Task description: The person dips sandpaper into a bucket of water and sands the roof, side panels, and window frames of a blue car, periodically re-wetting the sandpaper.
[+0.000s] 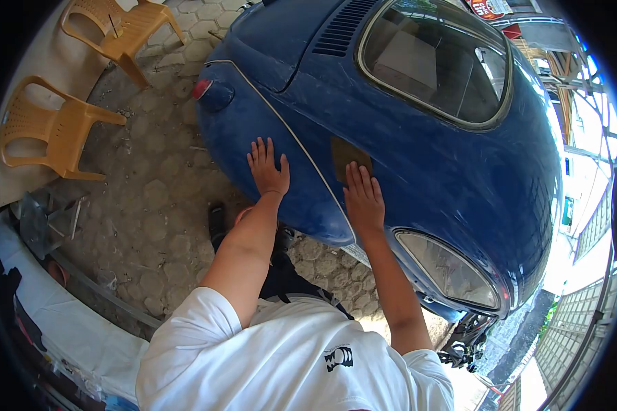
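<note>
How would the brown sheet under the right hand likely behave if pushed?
Probably thin and floppy: the brown sheet lies flat against the curved blue car body. Likely light; it may slip off once the right hand lifts.

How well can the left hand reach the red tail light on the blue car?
Probably yes: the left hand lies flat on the fender, and only bare blue bodywork lies between it and the tail light.

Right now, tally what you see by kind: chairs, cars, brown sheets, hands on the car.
Plastic chairs: 2
Blue car: 1
Brown sheet: 1
Hands on it, left hand and right hand: 2
Total: 6
</note>
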A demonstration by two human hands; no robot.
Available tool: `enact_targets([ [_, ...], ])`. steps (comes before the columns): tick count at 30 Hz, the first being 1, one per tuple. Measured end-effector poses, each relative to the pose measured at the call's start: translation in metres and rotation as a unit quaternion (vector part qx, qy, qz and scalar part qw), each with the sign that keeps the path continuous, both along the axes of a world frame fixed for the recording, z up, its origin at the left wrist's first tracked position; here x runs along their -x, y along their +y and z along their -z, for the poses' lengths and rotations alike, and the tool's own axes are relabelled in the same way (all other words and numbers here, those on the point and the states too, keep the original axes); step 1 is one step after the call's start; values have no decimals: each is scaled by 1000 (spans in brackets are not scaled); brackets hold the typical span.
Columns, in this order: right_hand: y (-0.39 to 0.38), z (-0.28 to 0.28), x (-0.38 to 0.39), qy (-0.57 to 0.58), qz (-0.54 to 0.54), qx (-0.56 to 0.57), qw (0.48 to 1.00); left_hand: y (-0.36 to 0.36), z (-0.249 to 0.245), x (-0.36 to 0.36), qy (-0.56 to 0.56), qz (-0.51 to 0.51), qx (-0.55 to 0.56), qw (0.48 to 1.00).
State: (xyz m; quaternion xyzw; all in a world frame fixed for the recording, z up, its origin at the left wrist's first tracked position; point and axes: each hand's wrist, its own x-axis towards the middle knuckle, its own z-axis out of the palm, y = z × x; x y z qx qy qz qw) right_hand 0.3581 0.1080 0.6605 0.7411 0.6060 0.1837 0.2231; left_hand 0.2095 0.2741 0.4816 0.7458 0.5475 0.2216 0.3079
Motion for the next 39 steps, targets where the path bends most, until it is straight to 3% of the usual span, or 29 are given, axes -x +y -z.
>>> enact_targets([
  [5, -20, -5, 8, 22, 34, 22, 999, -1, 6, -1, -2, -5, -14, 1000],
  [11, 30, -44, 30, 142, -67, -1, 988, -1, 2, -1, 1, -11, -5, 1000],
  [14, 50, -37, 18, 120, -59, 40, 990, -1, 1, -1, -4, -16, 0, 1000],
  [20, 49, 0, -12, -135, -91, 111, 980, 0, 1, -1, 5, -15, 3, 1000],
  [29, 101, 34, 13, -138, -42, 188, 972, 0, -2, -1, -8, -20, 5, 1000],
  [35, 165, 75, 19, -201, -132, 193, 951, -1, -2, 1, -21, -22, 8, 1000],
  [39, 194, 89, 19, -133, -151, 173, 964, -1, -3, 1, -29, -27, 16, 999],
])
